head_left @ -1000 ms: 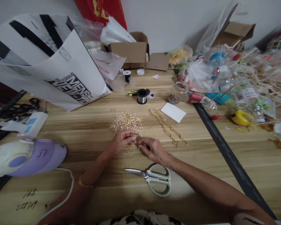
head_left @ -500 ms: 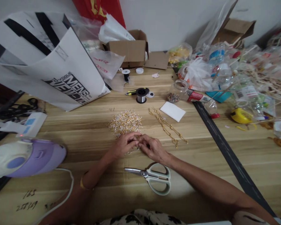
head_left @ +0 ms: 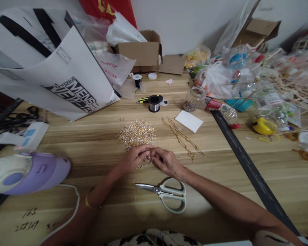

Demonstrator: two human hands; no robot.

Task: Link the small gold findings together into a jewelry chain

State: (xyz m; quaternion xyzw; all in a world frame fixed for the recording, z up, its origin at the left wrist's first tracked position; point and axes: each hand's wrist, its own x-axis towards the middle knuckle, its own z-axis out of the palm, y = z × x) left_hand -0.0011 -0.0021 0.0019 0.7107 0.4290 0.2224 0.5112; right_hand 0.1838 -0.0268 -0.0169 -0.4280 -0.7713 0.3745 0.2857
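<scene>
My left hand (head_left: pixel 136 158) and my right hand (head_left: pixel 168 162) meet fingertip to fingertip over the table, both closed in a pinch. A thin beaded chain (head_left: pixel 145 165) trails from between them onto the wood; the exact part being pinched is too small to make out. Right behind my left hand lies a heap of small gold and silver metal pieces (head_left: pixel 137 134). Gold chains (head_left: pixel 182 136) are stretched out on the table to the right of my hands. Nearer to me rests a pair of scissors (head_left: pixel 157 190) with pale grip handles, its blades pointing left.
A spool of silver wire (head_left: pixel 154 104), a white card (head_left: pixel 189 121) and a jar of beads (head_left: pixel 192 102) stand farther back. On the left are a large paper bag (head_left: pixel 74 78), a purple appliance (head_left: pixel 41 173) and a power strip (head_left: pixel 32 136). Plastic bottles and bags (head_left: pixel 246 75) clutter the right.
The view has shifted slightly. My fingers have moved a little at the pinch, with both hands staying together in the same place.
</scene>
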